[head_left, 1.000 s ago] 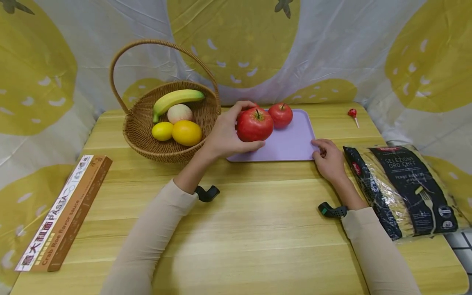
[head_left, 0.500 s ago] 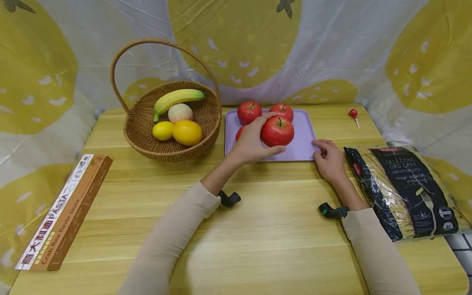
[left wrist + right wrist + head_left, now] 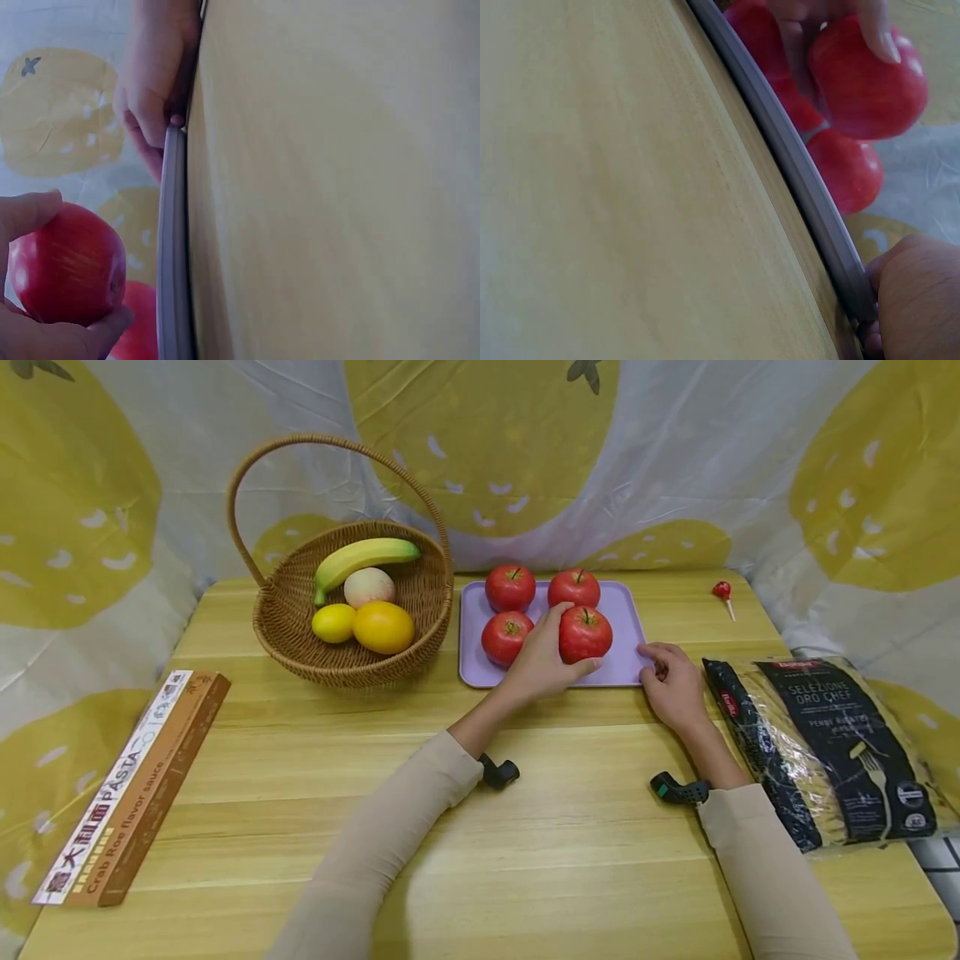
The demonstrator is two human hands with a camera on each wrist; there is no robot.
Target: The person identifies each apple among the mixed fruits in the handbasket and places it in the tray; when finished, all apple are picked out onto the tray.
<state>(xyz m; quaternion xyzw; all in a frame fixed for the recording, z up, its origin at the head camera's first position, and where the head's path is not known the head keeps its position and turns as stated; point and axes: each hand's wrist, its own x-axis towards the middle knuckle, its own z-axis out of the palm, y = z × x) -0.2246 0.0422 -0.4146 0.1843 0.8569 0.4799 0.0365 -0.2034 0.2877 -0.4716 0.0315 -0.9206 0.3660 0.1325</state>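
My left hand [image 3: 546, 653] grips a red apple [image 3: 586, 635] between thumb and fingers, over the front right part of a lilac tray [image 3: 622, 647]. In the left wrist view a gap shows between this held apple [image 3: 71, 262] and the tray's edge [image 3: 172, 247]. Three more red apples sit on the tray: one at back left [image 3: 510, 588], one at back right [image 3: 573, 587], one at front left [image 3: 506, 638]. My right hand [image 3: 672, 687] pinches the tray's front right corner, its fingers curled at the rim; the right wrist view shows this corner [image 3: 859, 296] against the fingers.
Left of the tray stands a wicker basket [image 3: 285, 647] holding a banana [image 3: 367, 562], a peach [image 3: 369, 587], a lemon [image 3: 333, 622] and a mango-like yellow fruit [image 3: 384, 627]. A pasta box [image 3: 135, 785] lies at left, a pasta bag [image 3: 832, 752] and lollipop [image 3: 722, 591] at right.
My left hand has carried the apple rightward and down from the tray's left side to its front right, uncovering the left apples. The right hand stays at the tray's corner.
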